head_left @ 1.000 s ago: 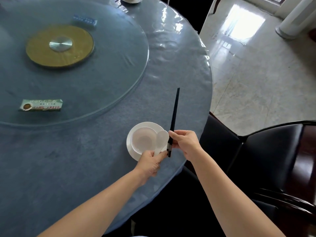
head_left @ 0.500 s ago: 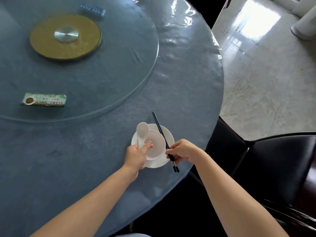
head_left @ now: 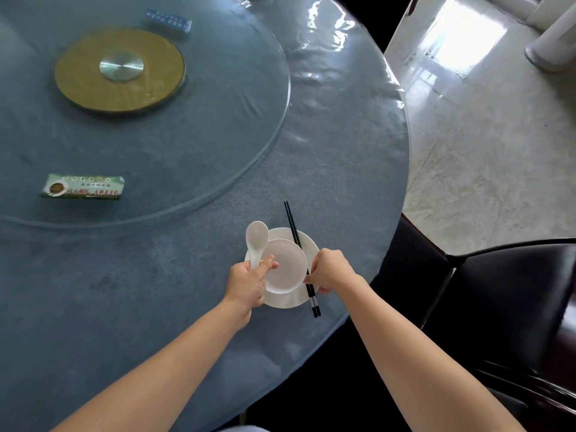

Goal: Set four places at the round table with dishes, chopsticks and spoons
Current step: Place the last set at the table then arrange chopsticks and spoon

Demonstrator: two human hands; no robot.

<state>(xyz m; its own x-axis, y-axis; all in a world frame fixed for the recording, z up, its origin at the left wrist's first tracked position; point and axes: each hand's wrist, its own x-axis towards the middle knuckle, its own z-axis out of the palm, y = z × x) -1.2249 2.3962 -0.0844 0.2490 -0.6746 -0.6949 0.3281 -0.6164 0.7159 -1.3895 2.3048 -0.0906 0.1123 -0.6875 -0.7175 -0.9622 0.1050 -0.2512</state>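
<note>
Your left hand (head_left: 249,283), at lower centre of the head view, has its fingers curled round the handle of the white spoon (head_left: 257,238). The thumb reaches across to the rim of the white bowl (head_left: 285,269). The spoon's scoop points toward the top of the frame, just left of the bowl. The bowl sits on a white plate (head_left: 308,244) near the table's lower right edge.

Your right hand (head_left: 330,269) pinches the black chopsticks (head_left: 292,226) toward their lower ends. They lie across the right side of the plate, tips toward the top of the frame.

Surface: round table (head_left: 336,182), blue-grey cloth under a glossy clear cover. A glass turntable (head_left: 224,135) fills the upper left, centred on a gold disc (head_left: 149,79). On the glass lie a green packet (head_left: 83,187) at left and a blue box (head_left: 170,21) at top.

Room: pale marbled floor (head_left: 486,157) at upper right, with bright glare. A dark chair (head_left: 514,291) stands at lower right, near the table edge.
</note>
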